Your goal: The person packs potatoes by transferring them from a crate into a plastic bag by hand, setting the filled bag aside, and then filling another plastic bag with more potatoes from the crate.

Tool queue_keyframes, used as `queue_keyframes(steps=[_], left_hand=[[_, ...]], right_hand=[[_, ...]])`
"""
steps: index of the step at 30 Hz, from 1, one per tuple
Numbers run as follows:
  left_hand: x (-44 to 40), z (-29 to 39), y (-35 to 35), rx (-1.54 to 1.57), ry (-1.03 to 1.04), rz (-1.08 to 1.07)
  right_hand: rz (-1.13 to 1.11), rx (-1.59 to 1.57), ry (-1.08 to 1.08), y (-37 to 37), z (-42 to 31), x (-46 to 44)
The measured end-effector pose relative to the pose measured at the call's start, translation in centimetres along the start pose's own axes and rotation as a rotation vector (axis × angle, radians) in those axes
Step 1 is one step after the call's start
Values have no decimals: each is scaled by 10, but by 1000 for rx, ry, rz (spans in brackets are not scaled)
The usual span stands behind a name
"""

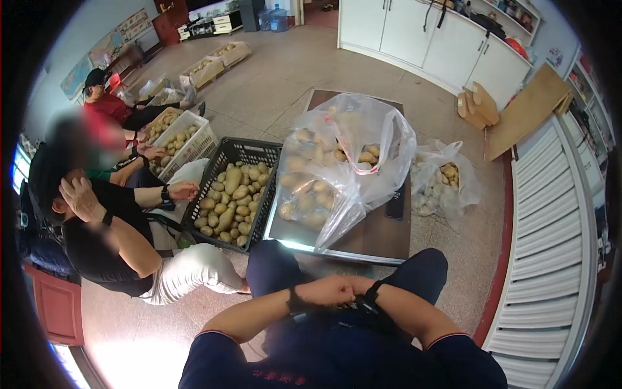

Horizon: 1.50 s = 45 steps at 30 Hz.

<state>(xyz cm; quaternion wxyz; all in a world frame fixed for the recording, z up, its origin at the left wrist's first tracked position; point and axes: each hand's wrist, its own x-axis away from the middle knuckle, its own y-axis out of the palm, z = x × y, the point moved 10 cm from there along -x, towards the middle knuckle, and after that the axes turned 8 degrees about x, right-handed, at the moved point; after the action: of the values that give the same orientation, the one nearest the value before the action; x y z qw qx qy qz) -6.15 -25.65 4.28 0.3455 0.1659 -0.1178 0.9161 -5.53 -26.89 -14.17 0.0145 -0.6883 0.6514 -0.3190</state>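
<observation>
My left hand (332, 290) and my right hand (363, 286) are together over my lap, overlapping one another. The left hand's fingers look curled in; those of the right are mostly hidden. Both wrists wear dark bands. Ahead of my knees, a large clear plastic bag (363, 196) full of potatoes (369, 154) lies on a low brown table (382, 241), apart from my hands. A dark phone-like slab (395, 205) is at the table's right side. Left of the table stands a black crate (188, 217) heaped with potatoes (236, 188).
Beside the crate sits a person in black (107, 253), one hand raised to the head. Further people sit beyond, near a white crate (206, 139) of potatoes. Another potato bag (447, 185) rests on the floor at right, near a white radiator (544, 259). White cabinets (402, 35) line the back.
</observation>
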Motion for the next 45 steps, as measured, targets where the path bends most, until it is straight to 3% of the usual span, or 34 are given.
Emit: queue_keyframes(steps=[2, 4, 5, 8, 10, 11, 13, 15, 20, 21, 22, 24, 27, 29, 32, 34, 35, 37, 38, 40, 42, 44, 45], left_hand=[[26, 25, 14, 157, -40, -95], [49, 55, 11, 225, -19, -95], [60, 71, 4, 294, -4, -89], [97, 118, -25, 509, 71, -17], [124, 140, -54, 711, 115, 82], [138, 150, -68, 768, 140, 127], [166, 165, -93, 753, 152, 225], [188, 184, -115, 694, 168, 290], [191, 229, -166, 505, 157, 386], [184, 238, -172, 457, 165, 401], [172, 237, -178, 459, 167, 406], [135, 227, -203, 622, 375, 425], [73, 155, -229, 830, 367, 518], [38, 103, -235, 940, 352, 544], [21, 27, -244, 1006, 254, 729], [24, -6, -247, 942, 193, 839], [23, -17, -245, 942, 192, 839], [22, -39, -248, 832, 127, 890], [20, -52, -249, 740, 60, 916], [-11, -99, -260, 598, 188, 960], [-5, -95, -265, 433, 325, 1008], [-4, -89, -240, 852, 97, 845], [5, -87, -233, 904, 47, 1002]], right_hand=[[23, -8, -4, -28, -16, 12], [268, 183, 174, -90, -53, 50], [266, 192, 176, -105, -67, 60], [428, -16, 196, -147, -99, 92], [563, -377, 146, -164, -126, 113], [556, -375, 148, -161, -138, 121], [531, -970, 183, -133, -138, 135], [463, -1194, 133, -107, -148, 149], [506, -1422, 424, -66, -138, 185], [500, -1417, 429, -72, -138, 180], [645, -1334, 331, -102, -137, 175], [897, -1157, 194, -160, -136, 164], [1174, -688, 157, -251, -114, 150], [1535, 426, 193, -310, -137, 154], [1363, 501, 207, -339, -144, 119], [1287, 778, 501, -340, -77, 81], [1287, 777, 501, -335, -70, 73], [936, 496, 527, -309, -38, 33], [930, 507, 527, -300, -44, 27], [918, 490, 385, -273, -68, 10], [877, 437, 288, -249, -90, -3], [818, 235, 213, -220, -113, -14], [815, 226, 145, -210, -135, -15]])
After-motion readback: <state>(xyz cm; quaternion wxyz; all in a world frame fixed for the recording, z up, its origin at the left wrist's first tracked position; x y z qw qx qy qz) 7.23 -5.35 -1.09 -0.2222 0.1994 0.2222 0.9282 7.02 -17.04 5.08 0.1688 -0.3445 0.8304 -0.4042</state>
